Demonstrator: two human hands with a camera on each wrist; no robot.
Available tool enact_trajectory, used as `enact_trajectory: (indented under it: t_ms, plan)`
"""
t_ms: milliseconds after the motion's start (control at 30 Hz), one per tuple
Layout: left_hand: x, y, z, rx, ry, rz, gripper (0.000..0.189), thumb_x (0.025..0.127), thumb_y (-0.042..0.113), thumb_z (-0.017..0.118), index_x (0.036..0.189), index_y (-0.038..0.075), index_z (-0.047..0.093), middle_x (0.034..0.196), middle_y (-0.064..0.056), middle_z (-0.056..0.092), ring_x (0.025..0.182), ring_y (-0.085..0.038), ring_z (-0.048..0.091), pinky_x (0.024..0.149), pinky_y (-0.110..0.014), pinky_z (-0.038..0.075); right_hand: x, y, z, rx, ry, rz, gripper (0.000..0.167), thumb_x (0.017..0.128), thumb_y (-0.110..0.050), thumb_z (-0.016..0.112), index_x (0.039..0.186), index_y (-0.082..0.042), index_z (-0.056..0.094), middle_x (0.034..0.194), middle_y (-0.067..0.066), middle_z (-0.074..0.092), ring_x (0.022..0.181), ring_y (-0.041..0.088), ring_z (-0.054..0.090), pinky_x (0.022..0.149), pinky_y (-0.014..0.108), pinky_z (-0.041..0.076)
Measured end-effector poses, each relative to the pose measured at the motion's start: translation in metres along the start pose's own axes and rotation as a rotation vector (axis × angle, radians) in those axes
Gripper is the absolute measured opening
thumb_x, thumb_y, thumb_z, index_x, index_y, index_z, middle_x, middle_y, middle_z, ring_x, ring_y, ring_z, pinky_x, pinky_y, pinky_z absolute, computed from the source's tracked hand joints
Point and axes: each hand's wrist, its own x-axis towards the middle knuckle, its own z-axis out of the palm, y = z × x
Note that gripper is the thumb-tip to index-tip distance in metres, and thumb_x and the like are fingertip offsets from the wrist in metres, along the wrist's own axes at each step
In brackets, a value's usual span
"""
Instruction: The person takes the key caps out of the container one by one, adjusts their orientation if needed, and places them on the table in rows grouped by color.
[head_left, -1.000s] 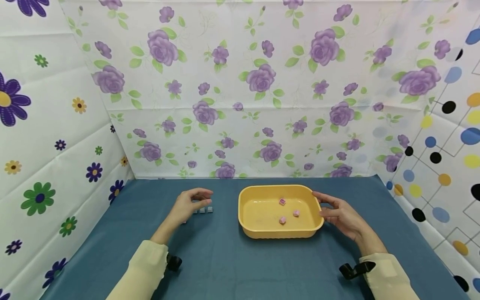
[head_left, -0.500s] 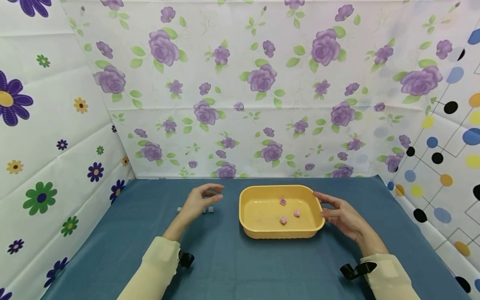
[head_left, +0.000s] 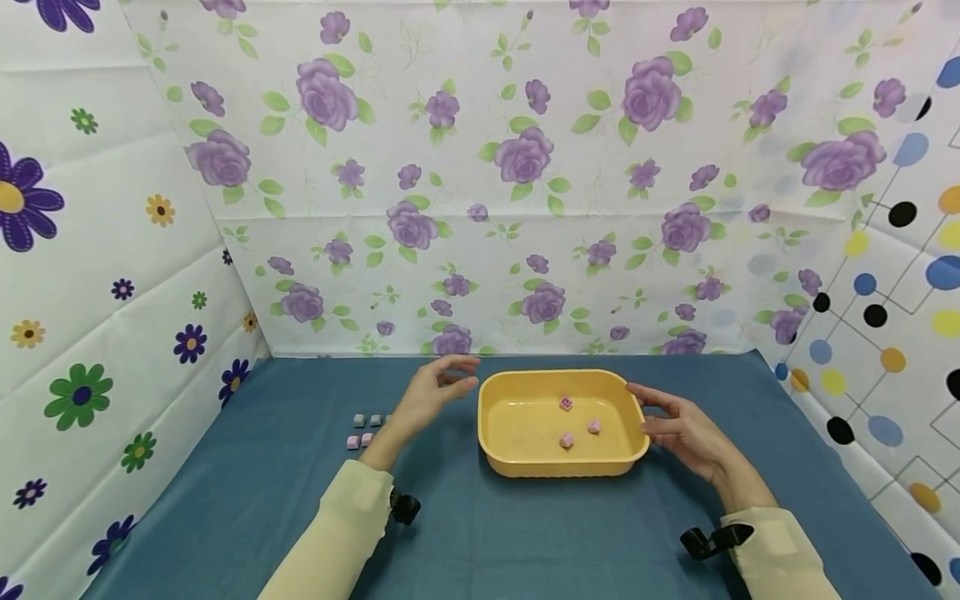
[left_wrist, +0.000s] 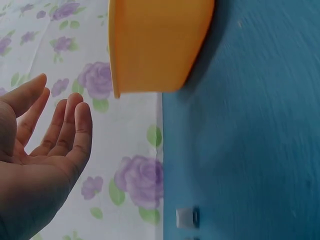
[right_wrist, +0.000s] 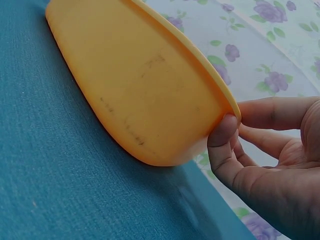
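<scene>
Left of the yellow plastic tub, my left hand hovers near the tub's left rim. In the left wrist view its fingers are loosely bent, and nothing shows between them. My right hand pinches the tub's right rim between thumb and fingers, plain in the right wrist view. The tub holds three small pink cubes. Behind my left forearm, grey cubes and pink cubes lie in two rows on the table, partly hidden. One grey cube also shows low in the left wrist view.
A blue cloth covers the table. Flowered cloth hangs behind it, and patterned cloths form both sides. A black wrist mount sits at the left cuff, another mount at the right.
My left hand has moved right from over the cubes towards the tub, uncovering more of the pink and grey cubes. My right hand and the tub have stayed in place.
</scene>
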Motion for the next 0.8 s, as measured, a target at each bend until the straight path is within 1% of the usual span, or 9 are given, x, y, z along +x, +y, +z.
enact_trajectory:
  t_ms: [100,200,333,433,500,600,667,733,800]
  plan:
    - [0.003,0.003,0.005,-0.034,-0.016,0.001,0.040,0.105,0.021,0.066,0.142,0.008,0.061,0.132,-0.021,0.062,0.114,-0.048,0.063,0.097,-0.053,0.056,0.000,0.000,0.000,0.003,0.000,-0.003,0.075,0.100,-0.001,0.067,0.164,-0.003,0.028,0.136,0.017,0.038,0.101,0.020,0.064,0.085,0.030,0.058]
    - [0.006,0.005,0.009,-0.069,-0.036,0.004,0.041,0.106,0.020,0.064,0.144,0.005,0.058,0.133,-0.024,0.059,0.116,-0.049,0.062,0.096,-0.050,0.057,0.001,0.001,0.000,0.003,-0.003,-0.005,0.075,0.100,-0.001,0.066,0.164,-0.003,0.028,0.136,0.016,0.038,0.100,0.020,0.064,0.084,0.030,0.058]
    - [0.008,0.007,0.016,-0.081,-0.056,0.011,0.042,0.108,0.019,0.060,0.146,0.002,0.056,0.133,-0.027,0.057,0.116,-0.050,0.062,0.095,-0.049,0.058,0.001,0.002,-0.001,0.000,-0.008,-0.006,0.074,0.101,-0.002,0.066,0.164,-0.003,0.027,0.136,0.016,0.038,0.102,0.020,0.064,0.085,0.030,0.058]
    - [0.011,0.007,0.022,-0.086,-0.066,0.000,0.043,0.109,0.021,0.058,0.148,0.001,0.054,0.133,-0.028,0.057,0.116,-0.049,0.063,0.096,-0.047,0.058,0.000,0.002,-0.001,0.001,-0.009,-0.004,0.074,0.101,-0.001,0.065,0.164,-0.003,0.027,0.136,0.017,0.038,0.103,0.020,0.064,0.085,0.030,0.058]
    - [0.012,0.008,0.025,-0.099,-0.073,-0.015,0.043,0.110,0.021,0.057,0.148,0.002,0.054,0.134,-0.028,0.057,0.116,-0.048,0.063,0.097,-0.049,0.057,0.000,0.002,-0.001,0.002,-0.010,-0.003,0.074,0.101,-0.001,0.065,0.164,-0.003,0.027,0.136,0.017,0.039,0.105,0.021,0.064,0.085,0.031,0.058]
    - [0.014,0.009,0.029,-0.101,-0.077,-0.032,0.042,0.110,0.022,0.057,0.148,0.004,0.054,0.136,-0.027,0.056,0.116,-0.043,0.065,0.098,-0.048,0.057,0.000,0.002,-0.001,0.004,-0.012,-0.003,0.074,0.101,-0.001,0.065,0.164,-0.003,0.027,0.136,0.017,0.039,0.106,0.021,0.063,0.085,0.031,0.058]
    - [0.014,0.009,0.031,-0.097,-0.080,-0.040,0.041,0.110,0.024,0.057,0.147,0.007,0.056,0.136,-0.026,0.057,0.116,-0.040,0.066,0.098,-0.047,0.057,0.000,0.001,-0.001,0.004,-0.014,-0.004,0.073,0.101,-0.001,0.064,0.164,-0.003,0.027,0.136,0.017,0.039,0.106,0.021,0.064,0.085,0.031,0.058]
    - [0.015,0.009,0.033,-0.094,-0.085,-0.044,0.041,0.110,0.025,0.057,0.147,0.009,0.056,0.136,-0.023,0.058,0.117,-0.038,0.066,0.097,-0.045,0.057,0.000,0.001,-0.001,0.004,-0.013,-0.004,0.073,0.101,0.000,0.064,0.164,-0.003,0.027,0.136,0.018,0.039,0.106,0.021,0.064,0.086,0.031,0.058]
    - [0.016,0.009,0.035,-0.100,-0.094,-0.046,0.041,0.110,0.026,0.057,0.147,0.009,0.056,0.136,-0.022,0.058,0.118,-0.042,0.064,0.098,-0.046,0.057,0.001,0.001,-0.001,0.003,-0.013,-0.003,0.073,0.101,0.000,0.064,0.164,-0.003,0.027,0.136,0.018,0.039,0.106,0.021,0.064,0.085,0.031,0.058]
